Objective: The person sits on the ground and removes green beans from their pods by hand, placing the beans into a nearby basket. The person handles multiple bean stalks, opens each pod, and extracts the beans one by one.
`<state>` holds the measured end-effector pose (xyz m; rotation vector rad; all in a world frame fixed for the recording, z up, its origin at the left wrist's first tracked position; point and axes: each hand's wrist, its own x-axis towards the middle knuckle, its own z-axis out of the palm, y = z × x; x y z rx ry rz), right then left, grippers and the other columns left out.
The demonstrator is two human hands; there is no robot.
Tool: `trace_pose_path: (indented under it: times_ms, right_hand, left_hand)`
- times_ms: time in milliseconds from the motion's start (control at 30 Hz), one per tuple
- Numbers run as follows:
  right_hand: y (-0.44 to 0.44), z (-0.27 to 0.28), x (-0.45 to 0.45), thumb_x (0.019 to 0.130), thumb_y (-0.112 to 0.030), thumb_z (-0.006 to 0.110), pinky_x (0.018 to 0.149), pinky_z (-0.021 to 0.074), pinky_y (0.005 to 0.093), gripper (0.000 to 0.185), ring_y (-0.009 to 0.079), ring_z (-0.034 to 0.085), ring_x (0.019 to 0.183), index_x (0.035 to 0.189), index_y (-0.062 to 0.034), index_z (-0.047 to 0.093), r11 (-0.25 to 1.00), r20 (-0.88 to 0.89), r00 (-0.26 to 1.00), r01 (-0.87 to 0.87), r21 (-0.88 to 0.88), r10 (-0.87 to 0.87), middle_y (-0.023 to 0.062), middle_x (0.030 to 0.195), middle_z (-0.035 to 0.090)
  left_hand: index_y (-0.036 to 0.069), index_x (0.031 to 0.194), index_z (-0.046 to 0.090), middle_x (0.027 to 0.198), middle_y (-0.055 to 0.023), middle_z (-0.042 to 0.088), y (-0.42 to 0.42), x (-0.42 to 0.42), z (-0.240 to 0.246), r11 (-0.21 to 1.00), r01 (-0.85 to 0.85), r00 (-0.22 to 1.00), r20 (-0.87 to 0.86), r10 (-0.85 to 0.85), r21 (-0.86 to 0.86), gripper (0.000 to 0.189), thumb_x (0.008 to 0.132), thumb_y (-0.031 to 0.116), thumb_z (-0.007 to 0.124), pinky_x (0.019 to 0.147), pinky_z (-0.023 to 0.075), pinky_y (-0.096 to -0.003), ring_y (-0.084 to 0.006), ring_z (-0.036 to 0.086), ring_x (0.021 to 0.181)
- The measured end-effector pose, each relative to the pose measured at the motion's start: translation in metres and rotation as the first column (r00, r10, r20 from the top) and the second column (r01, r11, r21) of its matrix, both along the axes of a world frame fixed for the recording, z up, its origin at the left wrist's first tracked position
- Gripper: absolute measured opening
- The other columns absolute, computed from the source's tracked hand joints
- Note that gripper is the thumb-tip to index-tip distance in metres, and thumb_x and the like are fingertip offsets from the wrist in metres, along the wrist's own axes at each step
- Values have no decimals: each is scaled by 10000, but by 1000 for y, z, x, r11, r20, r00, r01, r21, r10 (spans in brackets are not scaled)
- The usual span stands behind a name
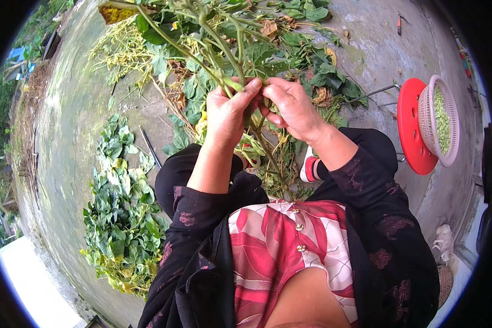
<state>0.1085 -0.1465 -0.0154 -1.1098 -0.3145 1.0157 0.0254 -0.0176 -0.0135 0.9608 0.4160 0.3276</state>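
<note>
A leafy bean plant [239, 61] with green pods stands up between my hands, its brown stem running down towards my lap. My left hand [231, 108] is closed around the green stems, and a plump green pod [232, 83] lies across its fingers. Close beside it, my right hand [293, 107] pinches at pods on the same plant, thumb and forefinger near my left thumb. What exactly lies between the right fingertips is partly hidden.
Cut bean plants [188, 82] lie ahead, and a leafy heap [123, 221] lies left. At right, a red stool [410, 127] holds a plastic basket [424, 119] of green beans [441, 121]. A dark rod [150, 147] and a red-handled tool [399, 26] rest on the concrete.
</note>
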Motion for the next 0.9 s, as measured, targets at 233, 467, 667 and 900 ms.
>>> trace_pose_path:
  times_ms: [233, 467, 667, 900]
  right_hand:
    - [-1, 3, -6, 924, -106, 531, 423, 310, 167, 54, 38, 449, 543, 895, -68, 555, 993, -255, 965, -36, 109, 63, 49, 787, 560]
    - [-10, 5, 8, 920, -64, 546, 429, 308, 161, 124, 54, 508, 585, 980, 8, 628, 961, -239, 935, -233, 146, 263, 37, 802, 584]
    - [-15, 9, 30, 942, -140, 631, 412, 275, 165, 158, 42, 456, 521, 887, 7, 652, 967, -212, 944, -239, 84, 252, -17, 692, 548]
    - [-4, 10, 29, 960, -160, 613, 461, 343, 183, 219, 40, 455, 543, 1049, 33, 663, 983, -107, 990, -68, 172, 87, -25, 707, 549]
  left_hand:
    - [37, 886, 664, 724, -5, 621, 9, -2, -2, 999, -43, 999, -1, 43, -33, 83, 873, 103, 714, 487, 352, -176, -49, 502, 545]
    - [19, 890, 654, 683, 1, 575, 18, -12, 6, 993, -4, 999, 45, 9, -115, 117, 894, 137, 661, 499, 380, -203, -84, 492, 541]
    - [22, 812, 480, 742, -28, 393, 33, -18, 11, 926, 365, 889, 330, -317, -93, 268, 879, 251, 602, 502, 323, -228, -119, 383, 623]
    - [2, 679, 541, 623, -69, 473, 24, -21, 18, 844, 536, 786, 355, -506, 18, 314, 772, 273, 669, 450, 295, -290, -147, 412, 488]
